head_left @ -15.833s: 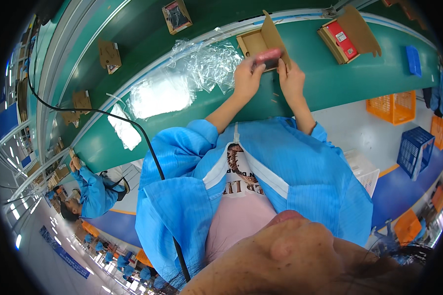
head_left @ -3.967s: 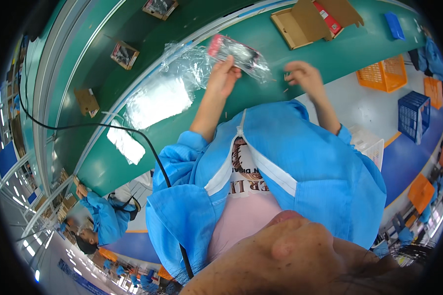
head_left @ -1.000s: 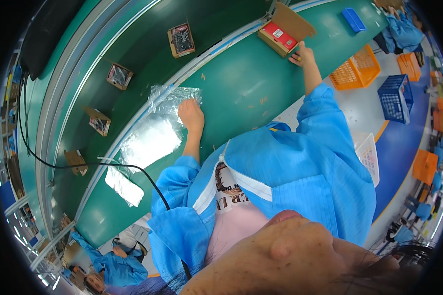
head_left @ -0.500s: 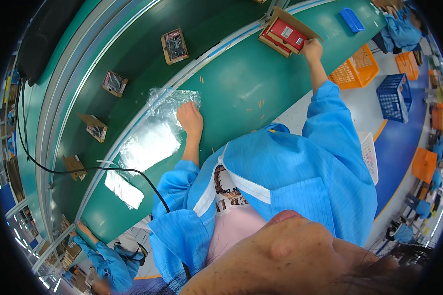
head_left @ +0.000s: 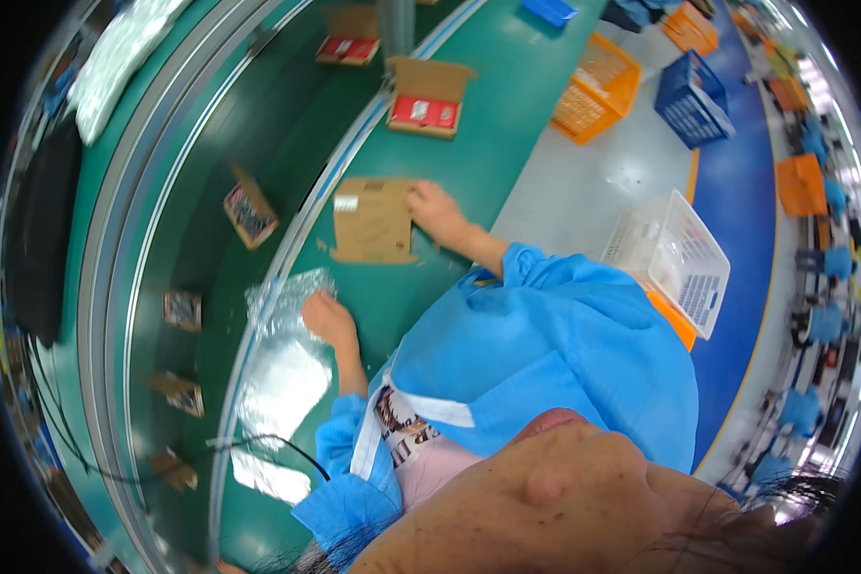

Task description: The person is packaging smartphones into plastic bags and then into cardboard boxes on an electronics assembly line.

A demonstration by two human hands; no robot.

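A brown cardboard box [head_left: 373, 222] with a white label lies on the green worktop in front of me. My right hand [head_left: 435, 210] grips its right edge, fingers closed around the side. Further left, my left hand [head_left: 330, 318] is curled at the upper edge of a pile of clear plastic bags [head_left: 282, 373], its fingers pressed on the film. Beyond the brown box stands an open cardboard box [head_left: 426, 115] with its lid raised and a red box inside.
Several open cartons, one of them a carton with red contents [head_left: 347, 50], stand on the dark green conveyor [head_left: 220, 316]. A metal post [head_left: 395, 29] rises beside it. A black cable [head_left: 277, 440] crosses by my left arm. Orange [head_left: 598, 91], blue and white baskets stand at right.
The view has turned. My right hand has left the open box of red contents and now holds a brown cardboard box nearer me. The left hand stays on the plastic bags.
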